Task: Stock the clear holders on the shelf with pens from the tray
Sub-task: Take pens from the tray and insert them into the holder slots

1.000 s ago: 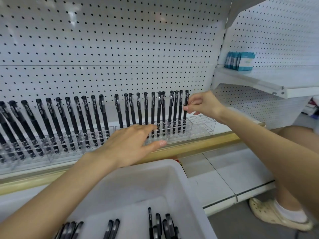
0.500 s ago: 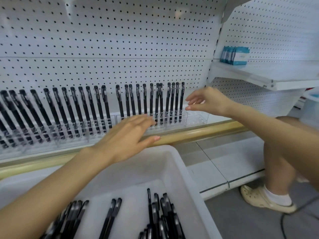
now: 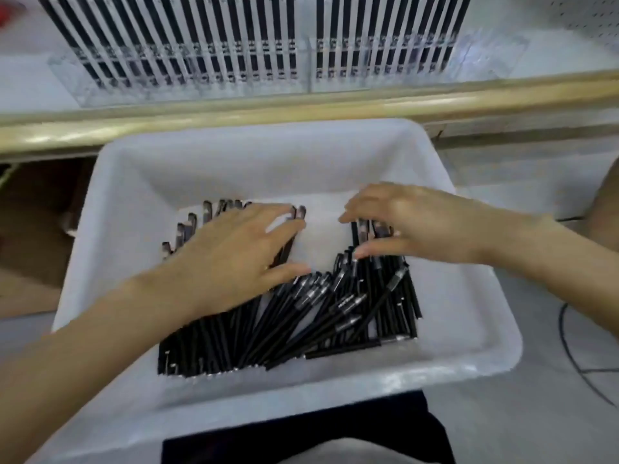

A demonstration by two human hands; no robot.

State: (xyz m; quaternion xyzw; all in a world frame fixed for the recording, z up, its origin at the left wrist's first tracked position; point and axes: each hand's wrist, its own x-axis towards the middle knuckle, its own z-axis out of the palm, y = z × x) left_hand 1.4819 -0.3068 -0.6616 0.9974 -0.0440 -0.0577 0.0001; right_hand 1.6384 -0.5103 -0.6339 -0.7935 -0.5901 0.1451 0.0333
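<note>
A white tray (image 3: pixel 469 336) sits below the shelf, with a heap of black pens (image 3: pixel 321 316) lying in it. My left hand (image 3: pixel 234 256) rests flat on the left part of the heap, fingers spread. My right hand (image 3: pixel 408 226) hovers over the right part, fingers curled down and touching pen ends; whether it grips one is unclear. Above, clear holders (image 3: pixel 485 58) on the shelf carry a long row of upright black pens (image 3: pixel 234 45); the rightmost slots look bare.
A gold rail (image 3: pixel 502 92) edges the shelf just above the tray. A black cable (image 3: pixel 569 346) lies on the grey floor at the right. A brown box (image 3: pixel 30 229) sits to the left under the shelf. Dark clothing (image 3: pixel 301 437) shows below the tray.
Both hands came down from the holders on the shelf into the tray, and the view tilted down onto the pens.
</note>
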